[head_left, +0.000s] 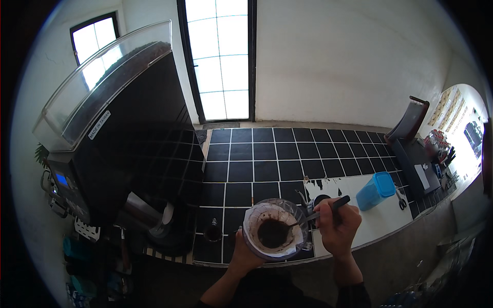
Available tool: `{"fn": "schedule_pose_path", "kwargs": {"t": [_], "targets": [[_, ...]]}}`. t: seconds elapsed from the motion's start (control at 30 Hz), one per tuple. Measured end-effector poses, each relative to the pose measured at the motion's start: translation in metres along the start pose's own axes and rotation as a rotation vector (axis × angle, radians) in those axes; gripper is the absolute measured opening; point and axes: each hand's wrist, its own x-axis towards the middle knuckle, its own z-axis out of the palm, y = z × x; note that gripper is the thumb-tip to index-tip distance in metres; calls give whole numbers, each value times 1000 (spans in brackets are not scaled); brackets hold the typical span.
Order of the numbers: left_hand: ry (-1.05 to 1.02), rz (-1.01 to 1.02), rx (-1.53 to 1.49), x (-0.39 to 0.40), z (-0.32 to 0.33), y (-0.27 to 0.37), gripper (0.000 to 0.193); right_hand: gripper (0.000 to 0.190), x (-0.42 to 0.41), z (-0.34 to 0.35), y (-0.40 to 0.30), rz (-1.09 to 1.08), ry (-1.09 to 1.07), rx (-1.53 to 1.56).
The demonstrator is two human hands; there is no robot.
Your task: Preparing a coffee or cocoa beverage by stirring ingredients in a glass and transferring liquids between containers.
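My left hand [246, 252] grips the side of a clear coffee dripper [295, 211], which is tilted towards me. A paper filter [253, 219] lines it, and wet dark coffee grounds [273, 233] lie at the bottom. Between the fingers of my right hand [339, 229] is a spoon [312, 216] with a dark handle end. Its tip reaches into the filter at the edge of the grounds. What is under the dripper is hidden. Just behind it stands a metal gooseneck kettle [303, 197], partly covered by my right hand. A small glass vessel [213, 232] with dark liquid sits to the left.
A large black coffee machine [142, 115] with a clear hopper [104, 77] of beans fills the left. On the black-tiled counter [265, 154], a white sheet [366, 227] carries a blue lidded container [375, 192] and scissors [401, 199]. A dark box [416, 163] stands at the right end.
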Motion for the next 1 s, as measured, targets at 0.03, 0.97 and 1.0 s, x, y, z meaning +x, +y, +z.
{"fn": "schedule_pose_path", "kwargs": {"t": [0.03,0.97,1.0], "targets": [[0,-16,-12,-1,0,-1,65,10,0,0,-1,45,-1,24],[-135,-27,-1,-1,-7,-10,85,23,-6,0,-1,232,97,300],[-136,-26,-1,-1,-7,-11,85,23,-6,0,-1,231,98,299]]}}
